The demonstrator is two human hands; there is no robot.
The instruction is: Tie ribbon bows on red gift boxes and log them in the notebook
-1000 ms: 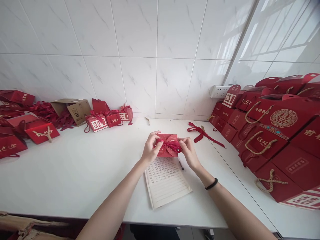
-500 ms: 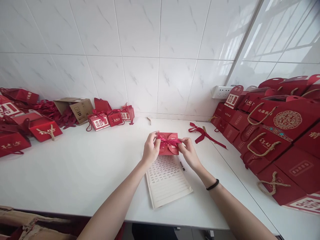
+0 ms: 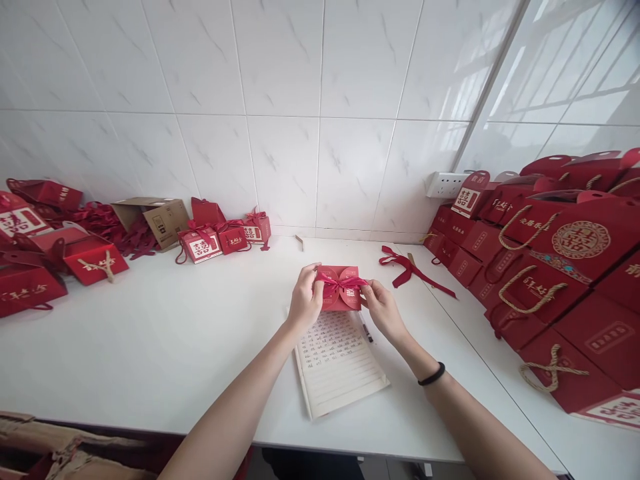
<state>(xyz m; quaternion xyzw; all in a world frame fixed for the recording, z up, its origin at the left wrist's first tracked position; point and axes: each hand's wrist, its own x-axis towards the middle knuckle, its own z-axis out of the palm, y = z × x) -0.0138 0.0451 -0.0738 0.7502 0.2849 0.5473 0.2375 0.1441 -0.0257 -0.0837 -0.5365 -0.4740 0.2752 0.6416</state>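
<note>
Okay, the petal-flap gift box (image 3: 340, 304) is sitting between both hands, just beyond the handwritten part of the lined notebook (image 3: 345, 393); can't tell whether it's resting on the page or hanging just above it. Dark red satin-look ribbon (image 3: 342, 283) is crossing its front, gathering at a knot near the middle of the round flaps.

Left hand (image 3: 307, 291) is pinching the box's left side, thumb lying in front over the ribbon's left end, fingers curling round the edge. Right hand (image 3: 381, 303) is pinching the ribbon's right end between thumb and fingertips, just beside the box's right edge.

Handling, my read: box is looking light, thin folded card, stiff along the edges and weak across the flaps. Contents not showing, so weight is a guess. Press mid-face and it's probably denting or popping a flap. Best grip: side edges, fingertips only, force running along the panel, not into it. Ribbon is looking soft, limp and slick, no stiffness to push on; it's only taking tension. Hold it close to the knot, pinch flat, pull evenly, otherwise it's likely slipping or twisting.

Nearby: black pen (image 3: 368, 331) is lying beside the notebook, loose red ribbon (image 3: 411, 269) is lying farther right on the white worktop (image 3: 215, 360).
</note>
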